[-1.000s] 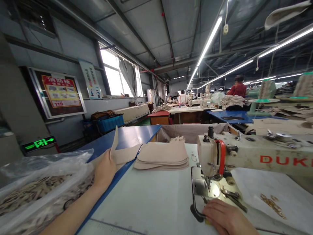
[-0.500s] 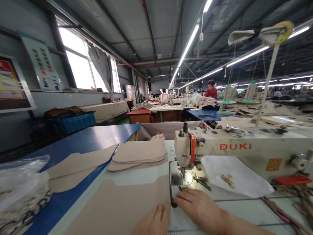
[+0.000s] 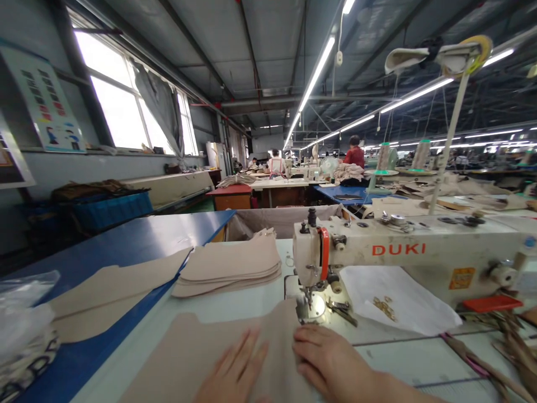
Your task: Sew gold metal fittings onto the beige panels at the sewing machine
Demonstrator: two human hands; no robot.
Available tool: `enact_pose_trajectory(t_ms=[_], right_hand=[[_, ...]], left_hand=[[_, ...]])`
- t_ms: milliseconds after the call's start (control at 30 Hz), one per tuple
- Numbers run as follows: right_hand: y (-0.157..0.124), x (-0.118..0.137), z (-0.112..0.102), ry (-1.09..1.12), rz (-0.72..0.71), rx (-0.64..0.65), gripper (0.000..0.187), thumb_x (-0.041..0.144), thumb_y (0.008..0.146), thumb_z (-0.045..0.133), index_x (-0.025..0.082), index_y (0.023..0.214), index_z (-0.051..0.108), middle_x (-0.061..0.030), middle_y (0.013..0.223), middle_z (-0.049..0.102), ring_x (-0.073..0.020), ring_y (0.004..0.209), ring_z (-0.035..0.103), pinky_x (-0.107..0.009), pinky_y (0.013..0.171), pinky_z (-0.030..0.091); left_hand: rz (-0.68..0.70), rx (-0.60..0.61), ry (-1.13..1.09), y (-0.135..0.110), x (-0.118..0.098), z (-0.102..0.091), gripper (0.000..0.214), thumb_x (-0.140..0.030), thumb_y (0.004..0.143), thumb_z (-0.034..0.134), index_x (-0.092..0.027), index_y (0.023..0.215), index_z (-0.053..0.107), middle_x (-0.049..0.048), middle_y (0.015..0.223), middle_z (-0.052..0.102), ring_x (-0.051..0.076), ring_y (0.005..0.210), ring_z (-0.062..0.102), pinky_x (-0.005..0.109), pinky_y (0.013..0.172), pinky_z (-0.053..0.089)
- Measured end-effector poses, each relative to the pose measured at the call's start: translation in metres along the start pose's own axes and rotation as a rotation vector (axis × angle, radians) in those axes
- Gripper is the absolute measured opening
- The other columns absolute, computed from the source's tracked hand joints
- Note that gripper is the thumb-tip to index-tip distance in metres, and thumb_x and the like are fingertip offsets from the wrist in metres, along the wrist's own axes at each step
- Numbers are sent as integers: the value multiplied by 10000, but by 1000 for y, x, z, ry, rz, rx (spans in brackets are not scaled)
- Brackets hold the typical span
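A beige fabric panel lies on the pale sewing table, its far right corner beside the needle area of a white sewing machine. My left hand rests flat on the panel with fingers apart. At the panel's right edge, in front of the lit needle plate, my right hand has its fingers curled on the fabric, which rises in a soft fold beside it. Just beyond the right fingers lie small metal thread snips.
Behind the panel sits a stack of cut beige pieces. More pieces lie on a blue table at left, near a plastic bag. A white sheet bears small gold rings. Scissors lie at right.
The panel has moved right, up to the needle plate. My right hand now rests on its edge, and my left hand has shifted left with fingers spread. The view has turned slightly right.
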State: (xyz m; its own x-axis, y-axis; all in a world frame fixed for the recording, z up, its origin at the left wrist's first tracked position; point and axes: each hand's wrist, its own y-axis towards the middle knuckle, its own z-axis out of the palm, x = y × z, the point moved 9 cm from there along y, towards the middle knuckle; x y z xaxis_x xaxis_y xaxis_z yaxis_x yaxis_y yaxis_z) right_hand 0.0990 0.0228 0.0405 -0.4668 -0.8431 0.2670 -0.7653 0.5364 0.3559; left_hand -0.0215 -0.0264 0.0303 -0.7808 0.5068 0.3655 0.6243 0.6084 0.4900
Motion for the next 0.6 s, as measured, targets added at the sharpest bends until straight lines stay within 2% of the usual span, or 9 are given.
enact_pose_trajectory(t_ms=[67,167,267,333,400,467,533,600], right_hand=[[4,2,1,-24,-3,0,195,219,860,499,175,992,636,-63,1053,642,-179,1042,557,-284,991,383],[10,7,5,-43,-40,-27,190,216,853,507,201,982,646,-50,1032,654,-188,1021,570,-316,971,405],[10,12,9,-60,-105,-78,217,187,830,527,197,1007,652,-58,1070,664,-198,1012,597,-311,944,447],[7,15,11,-102,-174,-120,246,181,825,543,185,1046,651,-72,1103,663,-206,1020,611,-289,916,480],[2,17,8,-170,-243,-201,244,198,836,542,189,1048,661,-69,1091,673,-206,983,639,-274,853,528],[-1,20,6,-234,-328,-259,246,256,854,526,178,1035,674,-76,1063,684,-211,929,665,-268,788,562],[-3,23,5,-277,-405,-288,257,285,860,520,179,1028,682,-70,1033,694,-202,884,681,-249,741,578],[-3,24,3,-308,-436,-295,266,291,857,518,178,1028,687,-67,1034,693,-202,878,684,-242,721,585]], left_hand=[[-73,25,22,-12,16,6,755,-527,844,485,-223,1454,158,114,1292,560,237,1101,591,283,839,504],[-98,75,-7,-20,17,19,758,-514,859,456,-204,1458,109,136,1316,530,256,1128,572,330,859,496],[-160,228,-79,-18,11,28,675,-484,868,452,-184,1435,242,159,1365,469,283,1202,506,383,913,472],[-199,335,-153,-16,5,24,625,-487,863,461,-169,1391,354,165,1375,456,294,1227,478,405,936,462],[-230,383,-232,-15,3,11,581,-468,865,469,-162,1356,410,154,1383,453,279,1243,462,408,967,446],[-304,352,-267,-18,16,-9,515,-395,880,475,-186,1347,416,115,1407,436,236,1268,435,390,1015,409],[-444,244,-234,-29,49,-41,447,-319,899,444,-203,1331,432,81,1405,450,191,1268,434,356,1045,381],[-641,94,-150,-51,100,-83,390,-300,916,388,-183,1271,498,80,1347,520,175,1229,478,325,1040,383]])
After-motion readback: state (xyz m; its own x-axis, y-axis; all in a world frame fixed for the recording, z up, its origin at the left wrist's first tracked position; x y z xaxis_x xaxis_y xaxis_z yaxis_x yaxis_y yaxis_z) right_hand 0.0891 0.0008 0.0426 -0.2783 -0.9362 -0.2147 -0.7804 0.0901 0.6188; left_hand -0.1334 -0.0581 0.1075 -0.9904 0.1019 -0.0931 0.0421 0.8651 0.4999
